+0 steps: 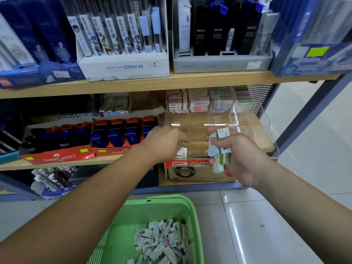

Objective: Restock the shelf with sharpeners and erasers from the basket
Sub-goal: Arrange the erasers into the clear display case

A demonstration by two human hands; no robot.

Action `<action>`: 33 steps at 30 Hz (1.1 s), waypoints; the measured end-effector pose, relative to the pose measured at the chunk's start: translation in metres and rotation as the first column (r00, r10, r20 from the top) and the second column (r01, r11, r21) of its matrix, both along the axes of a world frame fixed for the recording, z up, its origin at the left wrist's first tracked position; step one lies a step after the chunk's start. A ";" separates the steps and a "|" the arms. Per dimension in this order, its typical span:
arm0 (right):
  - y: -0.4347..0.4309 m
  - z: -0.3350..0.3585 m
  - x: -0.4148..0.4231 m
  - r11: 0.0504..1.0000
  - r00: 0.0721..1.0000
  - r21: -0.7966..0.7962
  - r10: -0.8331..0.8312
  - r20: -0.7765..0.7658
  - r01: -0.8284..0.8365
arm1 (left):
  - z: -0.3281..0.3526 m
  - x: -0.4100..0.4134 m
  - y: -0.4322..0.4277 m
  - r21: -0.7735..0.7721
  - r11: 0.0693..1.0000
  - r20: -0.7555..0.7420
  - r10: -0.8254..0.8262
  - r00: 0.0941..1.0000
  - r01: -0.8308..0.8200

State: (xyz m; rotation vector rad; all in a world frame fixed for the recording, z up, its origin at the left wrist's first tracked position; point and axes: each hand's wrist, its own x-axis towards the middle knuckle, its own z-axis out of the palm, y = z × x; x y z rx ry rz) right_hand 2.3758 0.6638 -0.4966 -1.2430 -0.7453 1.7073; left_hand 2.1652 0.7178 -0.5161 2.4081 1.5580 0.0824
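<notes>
You are filling the clear tray (pixel 247 128): your right grip (pixel 238 155) clutches a bunch of erasers (pixel 223 133), your left grip (pixel 165 141) looks loose and empty, so it should take 1 next.

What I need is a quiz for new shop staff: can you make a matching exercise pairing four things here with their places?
Things:
1. green basket
2. handful of erasers
3. Faber-Castell boxes
4. Detective Conan box

Places:
A. on the upper shelf
B. on the floor
C. gripped by the right hand
D. on the middle shelf, left of the clear organizer

Pairs: 1-B, 2-C, 3-D, 4-A
</notes>
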 end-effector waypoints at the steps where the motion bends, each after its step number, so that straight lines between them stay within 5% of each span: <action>1: 0.000 0.000 -0.001 1.000 1.000 -0.007 0.007 -0.016 -0.007 | 0.001 -0.001 0.000 -0.028 1.000 -0.002 -0.001 1.000 0.001; 3: -0.001 0.002 -0.001 0.999 0.997 -0.038 0.009 -0.075 -0.012 | 0.008 -0.004 -0.003 -0.018 1.000 0.036 0.003 0.999 -0.002; 7: -0.001 0.005 -0.004 0.997 0.986 -0.069 0.024 -0.166 -0.035 | 0.024 -0.006 -0.016 0.299 0.946 0.226 0.056 0.972 -0.124; 9: -0.001 0.005 -0.008 0.995 0.984 -0.076 0.042 -0.173 -0.056 | 0.033 0.002 -0.028 0.053 0.980 0.491 0.140 0.860 -0.190; 11: 0.000 0.005 -0.012 0.994 0.985 -0.063 0.081 -0.154 -0.092 | 0.039 0.013 -0.040 -0.257 0.963 0.617 0.232 0.752 -0.087; 16: -0.002 0.008 -0.020 0.992 0.987 -0.018 0.124 -0.101 -0.126 | 0.034 0.015 -0.051 -0.419 0.905 0.745 0.296 0.597 0.075; 22: 0.003 0.003 -0.017 0.999 0.999 0.016 -0.047 0.020 0.047 | 0.029 0.005 -0.035 -0.390 0.920 0.723 0.338 0.603 -0.049; 27: 0.002 0.009 -0.001 0.995 0.996 0.046 -0.086 0.001 0.086 | 0.023 0.017 -0.026 -0.189 0.982 0.534 0.108 0.838 -0.006; 33: -0.006 0.015 0.021 0.994 0.985 0.053 -0.086 -0.147 0.095 | 0.019 0.041 -0.019 -0.063 0.996 0.317 0.082 0.945 -0.066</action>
